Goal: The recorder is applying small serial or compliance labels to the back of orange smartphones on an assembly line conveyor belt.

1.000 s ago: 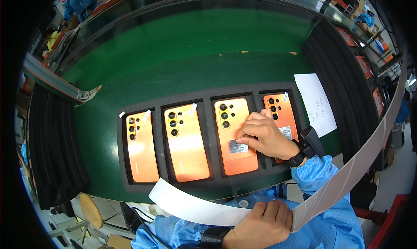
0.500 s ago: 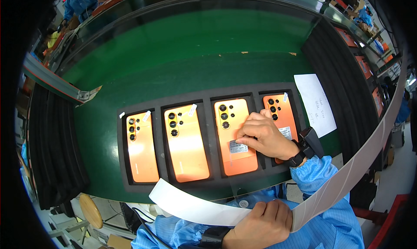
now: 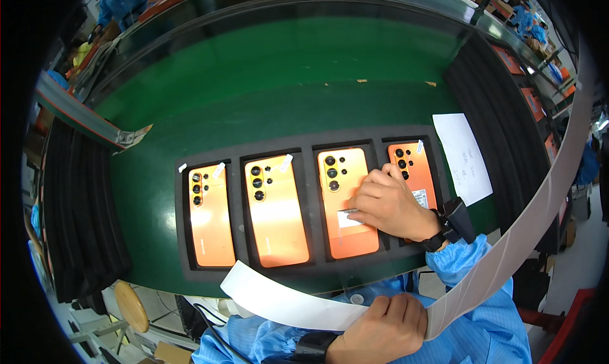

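Note:
Four orange phones lie backs up in a black foam tray (image 3: 244,272) on a green belt. My right hand (image 3: 390,205), with a dark watch on its wrist, rests on the third phone (image 3: 342,173). Its fingertips pinch the right end of a small white label (image 3: 346,218) lying on that phone's back. The fourth phone (image 3: 412,164) is partly hidden behind this hand. At the lower edge my left hand (image 3: 377,329) is closed around a long white backing strip (image 3: 285,300), which curves up the right side. The first phone (image 3: 209,215) and second phone (image 3: 276,208) lie untouched.
A white paper sheet (image 3: 462,158) lies on the green belt (image 3: 285,78) right of the tray. Black ribbed mats flank the belt on both sides. A metal rail (image 3: 82,116) crosses at the left. Other workers in blue stand far off at the top corners.

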{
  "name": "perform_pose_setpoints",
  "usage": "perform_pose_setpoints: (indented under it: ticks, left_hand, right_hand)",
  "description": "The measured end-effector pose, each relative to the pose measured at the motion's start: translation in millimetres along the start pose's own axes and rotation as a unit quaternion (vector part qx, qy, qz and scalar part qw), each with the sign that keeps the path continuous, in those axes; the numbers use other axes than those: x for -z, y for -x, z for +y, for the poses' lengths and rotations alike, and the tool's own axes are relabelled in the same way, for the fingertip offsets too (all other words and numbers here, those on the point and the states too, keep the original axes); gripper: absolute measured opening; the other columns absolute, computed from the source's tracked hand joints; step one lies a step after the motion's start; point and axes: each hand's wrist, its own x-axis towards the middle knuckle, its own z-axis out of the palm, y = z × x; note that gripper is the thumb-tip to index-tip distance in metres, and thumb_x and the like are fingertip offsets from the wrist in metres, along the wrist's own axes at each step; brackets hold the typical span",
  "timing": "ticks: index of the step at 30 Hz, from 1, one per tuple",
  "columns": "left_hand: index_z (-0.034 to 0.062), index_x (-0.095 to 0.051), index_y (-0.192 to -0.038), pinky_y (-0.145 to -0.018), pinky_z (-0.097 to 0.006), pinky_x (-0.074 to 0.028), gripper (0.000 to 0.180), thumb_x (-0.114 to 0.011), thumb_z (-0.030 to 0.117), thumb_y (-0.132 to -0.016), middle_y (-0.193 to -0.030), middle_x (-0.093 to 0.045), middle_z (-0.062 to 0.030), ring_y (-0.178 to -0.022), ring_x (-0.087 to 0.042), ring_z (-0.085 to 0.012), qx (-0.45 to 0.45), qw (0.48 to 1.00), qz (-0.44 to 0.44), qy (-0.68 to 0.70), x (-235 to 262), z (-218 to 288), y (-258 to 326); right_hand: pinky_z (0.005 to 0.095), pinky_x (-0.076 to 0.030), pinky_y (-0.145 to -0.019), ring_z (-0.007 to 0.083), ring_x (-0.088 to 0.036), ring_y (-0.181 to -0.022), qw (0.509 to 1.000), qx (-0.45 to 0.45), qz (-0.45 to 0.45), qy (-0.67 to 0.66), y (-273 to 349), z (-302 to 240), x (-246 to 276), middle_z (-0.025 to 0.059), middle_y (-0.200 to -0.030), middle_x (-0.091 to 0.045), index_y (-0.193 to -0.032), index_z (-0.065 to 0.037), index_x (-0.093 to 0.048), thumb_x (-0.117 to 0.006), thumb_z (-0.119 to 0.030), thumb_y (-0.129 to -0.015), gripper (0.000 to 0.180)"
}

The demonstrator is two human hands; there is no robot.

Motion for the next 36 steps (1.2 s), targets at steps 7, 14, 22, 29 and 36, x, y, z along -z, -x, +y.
perform_pose_setpoints:
  ticks: [7, 14, 22, 29, 36]
  left_hand:
    - [0.0049, -0.054, -0.058, -0.049, -0.031, -0.034, 0.015, -0.055, 0.019, -0.06, -0.057, -0.047, -0.0046, -0.054, -0.047, -0.0173, -0.01, 1.0, 0.004, -0.001, 2, 8, 1]
    - [0.0056, -0.054, -0.058, -0.049, -0.031, -0.033, 0.015, -0.055, 0.02, -0.06, -0.057, -0.046, -0.0039, -0.054, -0.046, -0.0171, -0.002, 1.0, 0.003, -0.02, 2, 11, -5]
    - [0.0053, -0.06, -0.079, -0.058, -0.029, -0.041, 0.016, -0.056, 0.015, -0.067, -0.076, -0.054, -0.0065, -0.07, -0.055, -0.0174, -0.026, 0.993, -0.01, -0.118, 13, -33, -26]
    - [0.0048, -0.052, -0.114, -0.056, -0.03, -0.044, 0.042, -0.056, 0.013, -0.073, -0.069, -0.054, -0.0023, -0.063, -0.058, -0.0165, -0.051, 0.981, 0.084, -0.168, -20, -126, -77]
    - [0.0056, -0.05, -0.118, -0.075, -0.041, -0.05, 0.051, -0.064, 0.001, -0.069, -0.106, -0.053, -0.0184, -0.09, -0.058, -0.0388, 0.164, 0.974, 0.137, 0.08, 15, -164, -75]
  right_hand:
    - [0.048, -0.029, -0.092, 0.0342, -0.037, -0.113, 0.982, -0.072, -0.067, 0.16, -22, -10, 18, 0.0193, -0.129, -0.037, -0.131, -0.012, -0.044, -0.071, -0.057, -0.064, 0.085]
    - [0.0506, -0.027, -0.095, 0.0378, -0.033, -0.117, 0.994, -0.072, -0.03, 0.077, 4, 32, -5, 0.0217, -0.135, -0.029, -0.135, -0.014, -0.039, -0.071, -0.052, -0.068, 0.084]
    - [0.0408, -0.034, -0.099, 0.0333, -0.042, -0.118, 0.987, -0.12, 0.11, 0.005, 0, 27, 9, 0.0174, -0.127, -0.046, -0.119, -0.004, -0.054, -0.065, -0.014, -0.078, 0.043]
    - [0.0279, -0.043, -0.078, 0.0182, -0.056, -0.096, 0.882, -0.237, 0.374, -0.159, 23, 36, 37, 0.0111, -0.106, -0.059, -0.107, 0.002, -0.059, -0.056, -0.004, -0.084, 0.024]
    - [0.0309, -0.044, -0.079, 0.0216, -0.057, -0.095, 0.868, -0.182, 0.447, -0.118, 19, 17, 60, 0.012, -0.1, -0.06, -0.101, 0.002, -0.061, -0.056, 0.001, -0.082, 0.02]
